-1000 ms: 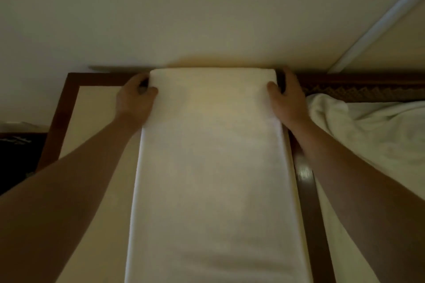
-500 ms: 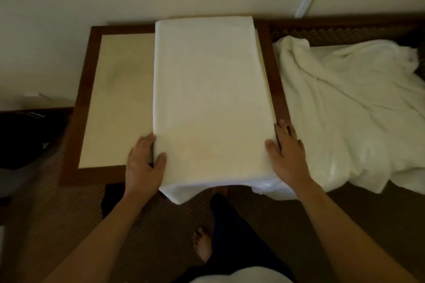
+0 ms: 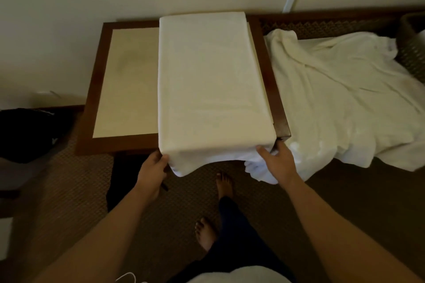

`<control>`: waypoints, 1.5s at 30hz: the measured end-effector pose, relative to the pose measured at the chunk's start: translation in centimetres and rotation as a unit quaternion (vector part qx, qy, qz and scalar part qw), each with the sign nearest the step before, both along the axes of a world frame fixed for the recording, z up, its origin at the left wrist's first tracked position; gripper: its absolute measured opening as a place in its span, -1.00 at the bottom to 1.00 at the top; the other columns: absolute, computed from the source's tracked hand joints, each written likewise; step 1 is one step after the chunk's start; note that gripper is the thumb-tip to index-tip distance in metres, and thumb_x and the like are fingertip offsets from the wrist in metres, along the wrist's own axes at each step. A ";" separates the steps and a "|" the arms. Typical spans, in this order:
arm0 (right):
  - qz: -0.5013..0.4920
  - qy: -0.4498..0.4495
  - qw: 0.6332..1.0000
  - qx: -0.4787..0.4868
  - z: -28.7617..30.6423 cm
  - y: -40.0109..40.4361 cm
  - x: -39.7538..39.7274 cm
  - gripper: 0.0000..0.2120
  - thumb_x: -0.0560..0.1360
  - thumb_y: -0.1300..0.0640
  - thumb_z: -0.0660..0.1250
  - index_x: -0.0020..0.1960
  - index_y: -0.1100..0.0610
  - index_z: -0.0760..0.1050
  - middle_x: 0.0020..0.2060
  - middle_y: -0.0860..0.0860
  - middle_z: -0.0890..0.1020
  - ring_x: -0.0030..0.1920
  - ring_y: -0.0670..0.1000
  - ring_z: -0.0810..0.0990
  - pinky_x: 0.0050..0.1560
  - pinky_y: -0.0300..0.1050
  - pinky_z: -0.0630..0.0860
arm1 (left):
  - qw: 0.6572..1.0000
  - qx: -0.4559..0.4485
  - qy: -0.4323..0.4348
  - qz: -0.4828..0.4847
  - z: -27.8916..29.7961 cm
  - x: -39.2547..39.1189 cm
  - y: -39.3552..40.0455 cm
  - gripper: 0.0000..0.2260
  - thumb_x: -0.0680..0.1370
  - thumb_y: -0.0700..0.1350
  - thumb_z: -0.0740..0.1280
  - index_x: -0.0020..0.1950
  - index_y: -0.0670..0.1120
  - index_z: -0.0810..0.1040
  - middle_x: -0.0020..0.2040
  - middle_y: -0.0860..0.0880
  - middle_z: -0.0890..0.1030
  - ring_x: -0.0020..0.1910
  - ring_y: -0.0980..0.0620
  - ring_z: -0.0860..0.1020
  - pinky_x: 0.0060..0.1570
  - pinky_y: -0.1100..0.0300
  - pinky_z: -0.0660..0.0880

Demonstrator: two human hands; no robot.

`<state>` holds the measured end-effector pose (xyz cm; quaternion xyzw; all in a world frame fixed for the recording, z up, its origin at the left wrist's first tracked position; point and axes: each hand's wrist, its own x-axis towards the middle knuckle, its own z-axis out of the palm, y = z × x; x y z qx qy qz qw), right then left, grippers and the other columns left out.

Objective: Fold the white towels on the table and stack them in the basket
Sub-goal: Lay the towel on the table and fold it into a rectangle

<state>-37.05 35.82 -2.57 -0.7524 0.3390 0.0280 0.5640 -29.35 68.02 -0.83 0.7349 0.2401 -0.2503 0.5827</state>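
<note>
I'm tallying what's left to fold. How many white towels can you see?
2, perhaps more. One long towel lies flat on the table, its near end overhanging at both hands. A crumpled white heap lies to its right; it may hold several towels.
</note>
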 end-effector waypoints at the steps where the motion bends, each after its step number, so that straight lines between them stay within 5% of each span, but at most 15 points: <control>1: 0.006 0.004 1.000 -0.012 -0.2 -0.5 0.3 -0.58 0.54 0.00 0.48 0.36 0.08 0.54 0.18 -0.05 0.64 0.22 0.01 0.59 0.22 -0.10 0.47 | 1.000 -0.006 0.010 -0.009 -0.1 0.2 0.3 -0.68 0.72 -0.05 0.21 0.48 -0.03 0.43 0.31 0.03 0.51 0.31 0.00 0.44 0.33 -0.07 0.37; 7: 0.040 0.014 0.999 0.016 0.1 -1.1 -1.0 -0.80 0.63 0.11 0.37 0.25 0.02 0.53 0.09 -0.09 0.63 0.19 0.00 0.59 0.28 -0.01 0.50 | 0.999 0.010 -0.017 -0.047 -1.1 -0.9 1.4 -0.77 0.68 0.04 0.28 0.28 -0.01 0.52 0.23 -0.02 0.61 0.22 -0.04 0.57 0.31 -0.10 0.50; 13: 0.081 0.042 0.996 0.008 2.1 -0.8 -3.8 -0.63 0.66 0.23 0.26 0.45 0.07 0.42 0.19 -0.02 0.59 0.19 -0.01 0.55 0.21 -0.12 0.43 | 0.996 0.010 0.018 -0.083 -0.7 -4.0 2.0 -0.75 0.66 0.07 0.31 0.29 0.02 0.53 0.27 -0.04 0.62 0.21 -0.09 0.60 0.28 -0.20 0.54; 17: 0.117 0.050 0.992 0.013 4.4 -1.7 -4.4 -0.43 0.66 0.22 0.26 0.58 -0.08 0.17 0.19 -0.01 0.57 0.18 0.03 0.56 0.22 -0.03 0.47 | 0.993 0.065 -0.014 -0.098 2.1 -4.8 2.1 -0.71 0.66 0.06 0.31 0.35 0.03 0.40 0.18 -0.04 0.61 0.11 -0.04 0.63 0.11 -0.11 0.62; 20: 0.113 0.047 0.991 0.056 7.0 -2.6 -4.1 -0.57 0.63 0.26 0.28 0.36 -0.19 0.41 0.12 0.17 0.65 0.12 0.18 0.63 0.11 0.13 0.59 | 0.992 0.054 -0.058 -0.100 4.9 -4.7 1.9 -0.73 0.69 -0.01 0.28 0.36 0.13 0.32 0.05 -0.03 0.64 -0.03 -0.01 0.65 -0.22 0.13 0.59; 23: 0.068 0.022 0.985 0.155 10.3 -3.3 -3.0 -0.72 0.62 0.34 0.23 0.10 0.08 0.66 0.13 0.29 0.64 0.07 0.22 0.65 0.02 0.08 0.64 | 0.995 0.011 -0.034 -0.097 7.3 -3.3 2.0 -0.84 0.71 -0.05 0.22 0.26 0.05 0.52 0.06 -0.06 0.62 -0.07 -0.04 0.60 -0.28 0.09 0.57; 27: 0.054 0.001 0.959 0.277 13.2 -5.0 -0.6 -0.52 0.53 0.51 0.00 0.15 0.27 0.63 0.12 0.21 0.64 -0.11 0.04 0.69 -0.19 -0.10 0.66 | 0.990 -0.129 0.055 -0.020 10.4 0.8 3.1 -0.72 0.67 -0.27 0.13 0.18 -0.17 0.63 0.04 -0.16 0.65 -0.17 -0.03 0.63 -0.38 0.18 0.59; 29: 0.087 -0.021 0.951 0.295 13.8 -5.9 1.1 -0.53 0.50 0.57 0.12 0.14 0.21 0.67 0.17 0.21 0.63 0.03 0.07 0.69 -0.10 -0.09 0.68 | 0.979 -0.190 0.074 -0.002 11.8 3.3 3.5 -0.64 0.61 -0.40 0.07 0.15 -0.22 0.64 0.00 -0.18 0.70 -0.18 -0.03 0.70 -0.33 0.22 0.64; 31: 0.119 -0.040 0.946 0.300 14.0 -6.6 3.2 -0.63 0.34 0.36 0.55 0.12 0.16 0.70 0.16 0.27 0.64 0.05 0.12 0.70 -0.07 -0.08 0.69 | 0.980 -0.189 0.061 -0.023 12.7 6.1 3.4 -0.67 0.62 -0.44 0.10 0.12 -0.21 0.63 -0.04 -0.16 0.72 -0.17 -0.01 0.72 -0.31 0.24 0.64; 33: 0.130 -0.040 0.957 0.257 14.2 -7.1 5.8 -0.33 0.04 0.01 0.77 0.10 0.17 0.71 -0.04 0.26 0.70 -0.13 0.12 0.72 -0.18 -0.13 0.67 | 0.985 -0.161 0.037 -0.050 13.2 9.0 2.8 -0.82 0.66 -0.30 0.22 0.12 -0.19 0.62 -0.10 -0.12 0.71 -0.23 0.01 0.71 -0.36 0.25 0.62; 35: 0.111 -0.063 0.980 0.151 14.7 -7.0 9.4 -0.27 0.10 -0.18 0.72 0.07 0.28 0.68 -0.34 0.12 0.63 -0.39 0.00 0.57 -0.39 -0.22 0.50 | 0.992 -0.099 0.017 -0.075 13.2 12.4 2.1 -0.87 0.65 -0.09 0.33 0.03 -0.14 0.59 -0.23 -0.05 0.61 -0.38 0.07 0.58 -0.49 0.28 0.48; 38: 0.058 -0.093 0.990 0.090 15.0 -6.8 15.8 -0.76 0.52 0.11 0.50 0.05 0.28 0.64 -0.52 -0.17 0.56 -0.53 -0.20 0.49 -0.48 -0.38 0.38 | 0.995 -0.002 -0.026 -0.098 12.1 18.4 0.6 -0.76 0.63 0.07 0.36 -0.08 -0.09 0.51 -0.30 0.00 0.38 -0.44 0.10 0.28 -0.49 0.25 0.21; 41: 0.010 -0.074 0.995 0.073 13.4 -7.1 22.6 -0.95 0.55 0.17 0.46 -0.05 0.15 0.66 -0.36 -0.18 0.69 -0.35 -0.22 0.66 -0.39 -0.38 0.50 | 0.995 0.043 -0.053 -0.070 10.2 23.8 -1.7 -0.76 0.65 0.09 0.33 -0.06 -0.06 0.53 -0.21 -0.01 0.44 -0.35 0.05 0.34 -0.34 0.19 0.29; 43: 0.005 -0.024 0.999 0.044 10.7 -7.0 26.3 -0.84 0.56 0.08 0.46 0.01 0.18 0.68 -0.12 0.03 0.75 -0.08 0.02 0.72 -0.15 -0.15 0.64 | 0.992 0.087 -0.048 -0.079 8.2 26.4 -3.0 -0.77 0.66 0.08 0.32 0.08 -0.07 0.58 -0.12 -0.03 0.56 -0.25 0.02 0.47 -0.21 0.16 0.41; 45: 0.048 0.046 0.998 -0.016 8.0 -6.7 28.3 -0.71 0.57 -0.02 0.43 0.06 0.22 0.66 -0.05 0.14 0.70 -0.03 0.14 0.68 -0.07 -0.01 0.63 | 0.983 0.141 -0.043 -0.112 6.4 27.6 -4.1 -0.75 0.65 0.05 0.33 0.12 -0.13 0.60 -0.11 -0.07 0.61 -0.22 -0.03 0.56 -0.16 0.13 0.53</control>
